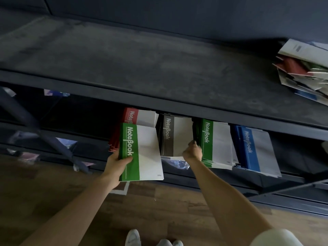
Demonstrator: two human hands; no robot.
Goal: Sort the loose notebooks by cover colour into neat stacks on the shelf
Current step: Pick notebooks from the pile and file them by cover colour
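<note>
Writing: each top cover carries the word "NoteBook" in white, running lengthwise along its coloured band. The small print on the white part of the covers is too fine to read.

Left grip (118, 164): I hold one green notebook (142, 153) by its lower left edge, thumb across the green band just below the word, fingers hidden behind the cover. The notebook is in front of the lower shelf (292, 179), overlapping the red stack (132, 115).

Right grip (193, 152): fingers curled, placed at the lower right corner of the grey stack (175, 137), in the gap between it and the green stack (217, 144). I cannot tell whether it pinches the covers or only touches them.

Stack order on the lower shelf, left to right: red, grey, green, blue stack (253, 150). The stacks are just beside one another.

Loose notebooks (301, 68) lie in a disordered pile at the right end of the upper shelf (124, 64).
</note>
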